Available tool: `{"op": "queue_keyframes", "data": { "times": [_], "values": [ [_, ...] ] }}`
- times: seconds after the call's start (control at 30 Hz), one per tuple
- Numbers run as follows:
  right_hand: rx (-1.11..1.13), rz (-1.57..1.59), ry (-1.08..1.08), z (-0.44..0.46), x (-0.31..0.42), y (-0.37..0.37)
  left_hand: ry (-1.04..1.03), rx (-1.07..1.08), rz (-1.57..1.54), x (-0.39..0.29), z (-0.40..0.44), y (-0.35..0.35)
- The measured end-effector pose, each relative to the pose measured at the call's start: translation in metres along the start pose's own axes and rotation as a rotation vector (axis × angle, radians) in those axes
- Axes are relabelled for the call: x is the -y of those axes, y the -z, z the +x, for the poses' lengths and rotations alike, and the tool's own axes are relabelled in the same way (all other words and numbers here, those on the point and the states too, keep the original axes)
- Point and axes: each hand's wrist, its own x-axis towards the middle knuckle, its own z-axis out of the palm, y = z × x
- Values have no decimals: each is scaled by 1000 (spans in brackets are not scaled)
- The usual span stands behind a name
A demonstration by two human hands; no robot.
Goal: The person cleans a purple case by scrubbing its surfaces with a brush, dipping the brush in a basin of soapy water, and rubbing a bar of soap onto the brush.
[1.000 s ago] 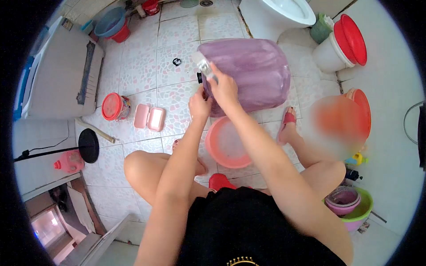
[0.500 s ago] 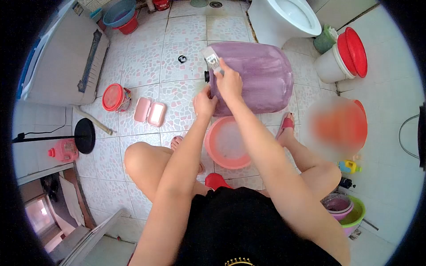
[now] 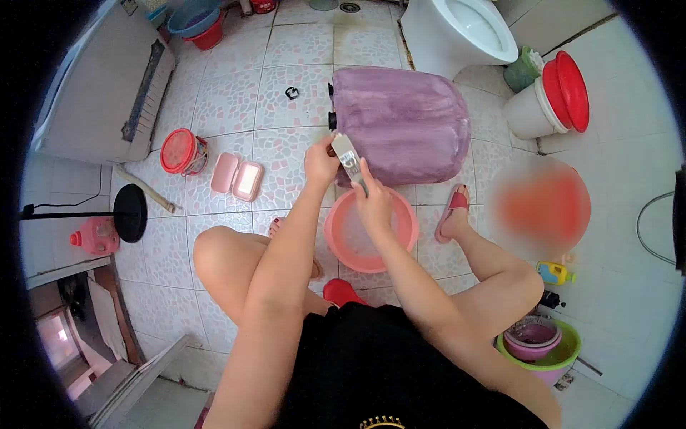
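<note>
A purple suitcase (image 3: 404,129) lies flat on the tiled floor in front of me, with whitish streaks over its ribbed shell. Black fittings (image 3: 332,120) stick out along its left edge. My right hand (image 3: 374,207) is closed around the handle of a pale scrub brush (image 3: 349,161), whose head lies at the suitcase's near left corner. My left hand (image 3: 321,163) grips that same corner, its fingertips partly hidden beside the brush. Just below my right hand stands a pink basin (image 3: 371,259) of cloudy water.
An open pink soap box (image 3: 248,181) and a red-lidded bucket (image 3: 183,151) stand to the left. A small black ring-shaped piece (image 3: 291,93) lies on the floor. The toilet (image 3: 450,43) is behind the suitcase. Buckets and basins (image 3: 536,107) line the right wall.
My right hand has drawn the brush down from the suitcase's upper left edge to its near left corner. The left hand has shifted slightly down and left.
</note>
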Motion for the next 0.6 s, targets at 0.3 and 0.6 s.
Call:
{"op": "queue_keyframes", "data": {
  "times": [0.3, 0.6],
  "values": [
    [-8, -127, 21, 44, 26, 13, 97, 39, 73, -21, -7, 1],
    [144, -315, -29, 209, 78, 10, 77, 5, 163, -24, -10, -3]
  ]
}}
